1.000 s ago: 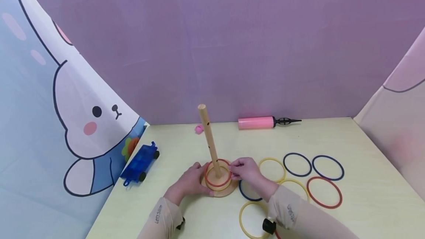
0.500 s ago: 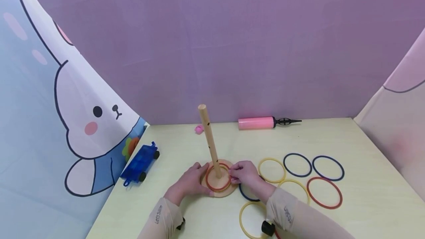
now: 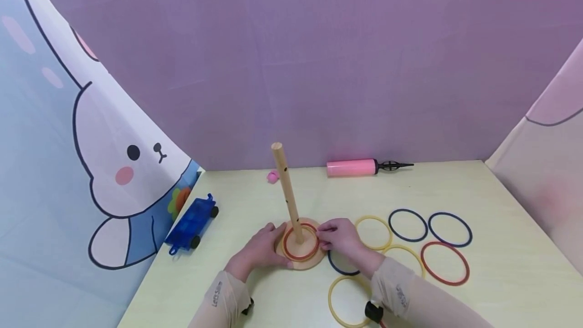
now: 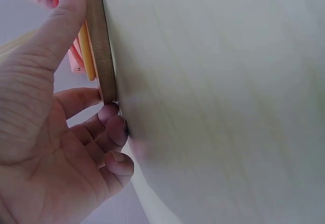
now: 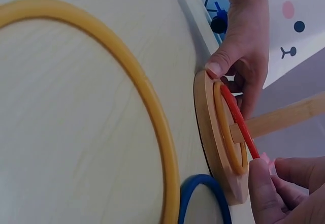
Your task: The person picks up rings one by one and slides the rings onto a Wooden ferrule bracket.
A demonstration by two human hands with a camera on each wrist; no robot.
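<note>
A wooden ring-toss stand has an upright post (image 3: 288,191) on a round base (image 5: 205,107). My left hand (image 3: 260,249) grips the base at its left edge, thumb at the near side and fingers round the far side. Over the post hangs a red ring (image 5: 237,113), its right edge pinched between the thumb and fingers of my right hand (image 3: 339,237). In the right wrist view this ring tilts, its far side down close to a yellow ring (image 5: 221,113) that lies flat on the base around the post.
Right of the stand lie several loose rings, among them a blue ring (image 3: 408,240), a red ring (image 3: 468,270) and a yellow ring (image 3: 330,301). A pink pump (image 3: 350,168) and a small pink object (image 3: 273,177) are at the back. A blue toy cart (image 3: 190,224) stands left.
The red ring has come down a little and shifted slightly right, now nearly over the yellow ring. My right hand has moved slightly with it; my left hand stays on the base.
</note>
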